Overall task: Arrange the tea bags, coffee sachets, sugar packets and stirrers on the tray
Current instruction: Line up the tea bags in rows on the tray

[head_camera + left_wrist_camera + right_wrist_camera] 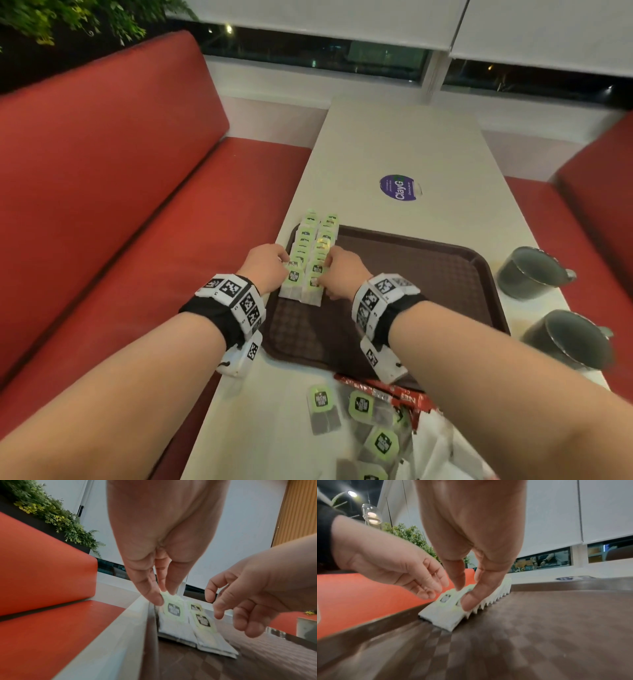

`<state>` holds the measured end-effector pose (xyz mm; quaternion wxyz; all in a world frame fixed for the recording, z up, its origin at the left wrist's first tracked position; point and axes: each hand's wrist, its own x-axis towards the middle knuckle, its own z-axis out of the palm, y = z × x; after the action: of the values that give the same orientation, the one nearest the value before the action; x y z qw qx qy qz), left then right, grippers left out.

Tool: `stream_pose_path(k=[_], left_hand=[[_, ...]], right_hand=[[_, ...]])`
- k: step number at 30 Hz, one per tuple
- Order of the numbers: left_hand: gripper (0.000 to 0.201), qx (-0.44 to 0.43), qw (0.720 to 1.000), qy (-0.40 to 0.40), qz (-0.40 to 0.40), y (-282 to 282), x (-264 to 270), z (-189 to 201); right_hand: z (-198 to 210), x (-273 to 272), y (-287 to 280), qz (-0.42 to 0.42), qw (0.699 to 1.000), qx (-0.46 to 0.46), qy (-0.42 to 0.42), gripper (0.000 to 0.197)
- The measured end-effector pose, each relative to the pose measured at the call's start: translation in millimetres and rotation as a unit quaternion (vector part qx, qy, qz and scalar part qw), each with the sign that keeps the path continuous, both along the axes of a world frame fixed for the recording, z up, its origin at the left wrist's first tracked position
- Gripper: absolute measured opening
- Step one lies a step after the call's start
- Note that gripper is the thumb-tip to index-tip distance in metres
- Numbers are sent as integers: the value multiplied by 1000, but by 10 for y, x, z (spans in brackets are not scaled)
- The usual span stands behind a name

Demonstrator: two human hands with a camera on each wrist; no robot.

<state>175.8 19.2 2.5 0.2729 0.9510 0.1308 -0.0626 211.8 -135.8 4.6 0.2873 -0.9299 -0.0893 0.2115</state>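
Half done at best, by the look of it. Counted two overlapping rows of tea bags (313, 253) laid side by side along the 9 o'clock edge of the tray (428, 274), running from about the middle of that edge up to the 12 o'clock rim and slightly over it. Found nothing else on the tray from the 12 o'clock side round to 6.

Caught both hands at the near end of those rows. Saw the left hand (265, 265) with fingers nearly straight, tips resting on the green tag of the front bag in the outer row, gripping nothing as far as could be told. Saw the right hand (342, 274) with thumb and forefinger closed lightly on the tag of the front bag in the inner row, other fingers loosely curled. Judged this to be squaring up or seating the latest bags, not starting a new kind.

Left to do, plenty. Noted more loose tea bags (359, 404) off the tray at 6 o'clock on the bench (394, 144), mixed with red coffee sachets (394, 394) and some white packets (435, 445), probably the sugar, though too blurred to be sure. Spotted no stirrers anywhere. Passed over two dark mugs (529, 272) standing on the bench at 3 o'clock, just beside the tray.
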Motion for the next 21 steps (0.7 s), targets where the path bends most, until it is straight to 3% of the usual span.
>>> stream_pose_path(k=[7, 10, 14, 21], left_hand=[[19, -88, 992, -51, -74, -121, -662, 268], [19, -107, 986, -10, -131, -268, -1134, 271], [22, -39, 974, 50, -217, -470, -1598, 114], [36, 8, 968, 71, -242, -680, -1781, -63]], right_hand=[[659, -545, -572, 35, 992, 121, -16, 10], [733, -982, -951, 72, 993, 71, -54, 10], [604, -1560, -1385, 119, 992, -36, -23, 12], [297, -2162, -1438, 172, 977, -113, -50, 23]])
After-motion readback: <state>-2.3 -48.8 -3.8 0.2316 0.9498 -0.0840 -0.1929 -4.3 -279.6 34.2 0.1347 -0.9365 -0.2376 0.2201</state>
